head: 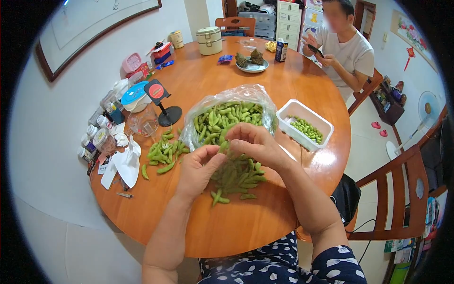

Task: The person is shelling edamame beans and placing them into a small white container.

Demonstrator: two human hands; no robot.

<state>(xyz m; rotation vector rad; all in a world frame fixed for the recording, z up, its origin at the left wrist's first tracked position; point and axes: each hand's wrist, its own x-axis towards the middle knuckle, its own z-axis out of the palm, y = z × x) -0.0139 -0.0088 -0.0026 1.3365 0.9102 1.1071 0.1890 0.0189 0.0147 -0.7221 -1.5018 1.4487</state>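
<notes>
Between my two hands, above the table, is a green edamame pod (223,146). My left hand (200,167) pinches its lower end between thumb and forefinger. The fingers of my right hand (253,143) close on its upper end. Behind them, a clear plastic bag (244,91) lies spread around a heap of pods (230,115). More loose pods (241,181) lie on the wood beneath my hands, partly hidden by them. Another small pile of pods (166,151) sits to the left. At the right, a white plastic tub (288,131) holds shelled green beans (308,130).
A black phone stand (166,115), jars (104,140) and paper tissues (128,167) crowd the left side of the round wooden table (220,234). Farther back are a plate of leaf-wrapped dumplings (252,69), a carton (281,50) and a lidded pot (209,41). A person (340,46) holds a phone across the table.
</notes>
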